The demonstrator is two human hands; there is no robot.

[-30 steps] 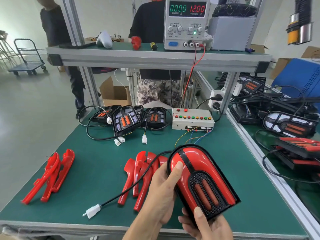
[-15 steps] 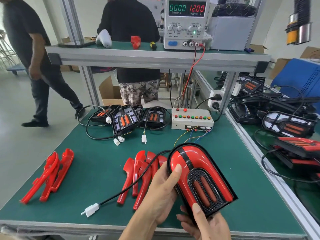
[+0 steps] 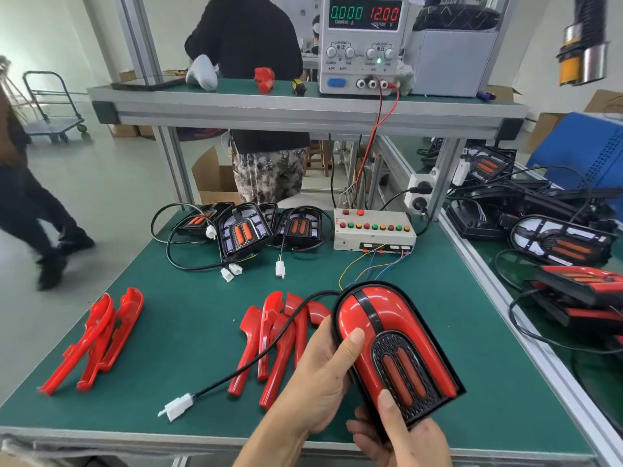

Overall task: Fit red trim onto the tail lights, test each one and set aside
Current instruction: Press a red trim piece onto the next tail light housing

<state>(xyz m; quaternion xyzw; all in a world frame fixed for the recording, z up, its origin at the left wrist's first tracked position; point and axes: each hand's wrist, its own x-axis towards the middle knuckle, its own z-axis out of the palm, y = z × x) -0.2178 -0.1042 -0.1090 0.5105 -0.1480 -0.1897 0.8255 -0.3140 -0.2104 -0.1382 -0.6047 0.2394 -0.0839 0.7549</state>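
Note:
A tail light with red trim on both sides of its black frame is held above the green mat's near edge. My left hand grips its left side, thumb pressed on the red trim. My right hand holds its near end from below, thumb on the black grille. Its black cable runs left to a white plug lying on the mat. Loose red trim pieces lie just left of the light, and more red trims lie at the far left. Untrimmed tail lights sit at the back.
A test box with coloured buttons stands at the back centre, wired to a power supply on the upper shelf reading 12.00 V. Finished and other tail lights pile up on the right bench. Two people are beyond the bench.
The tail light and both hands have barely shifted. In the background one person has walked left and the other has moved behind the shelf.

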